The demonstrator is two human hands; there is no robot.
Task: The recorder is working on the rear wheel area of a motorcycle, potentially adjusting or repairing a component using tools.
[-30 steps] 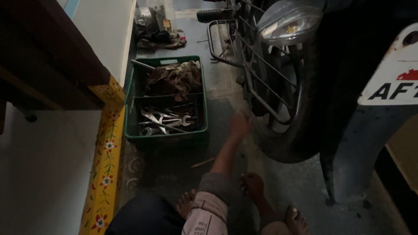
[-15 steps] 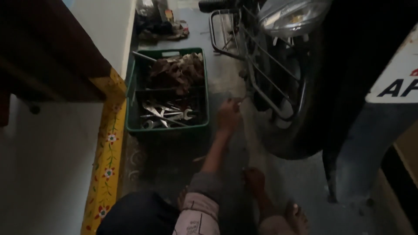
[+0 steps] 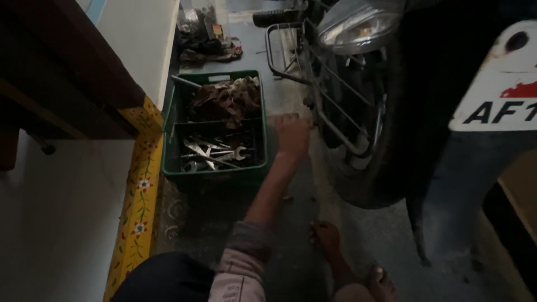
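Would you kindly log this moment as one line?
left hand: reaching beside motorcycle wheel | right hand: unseen | green crate: wrenches, rags

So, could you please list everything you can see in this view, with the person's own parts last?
crate: one, green, on the floor left of the wheel
spanners: several, silvery, near half of the crate
rags: a heap, brown, far half of the crate
motorbike wheel: one, black tyre, right of the crate
guard frame: one, metal bars, beside the wheel
number plate: one, white, right edge
pile of clutter: dark, beyond the crate
painted border: yellow with flowers, along the wall
hand: one, reaching to the guard frame; which hand is unclear
feet: two, bare, on the floor
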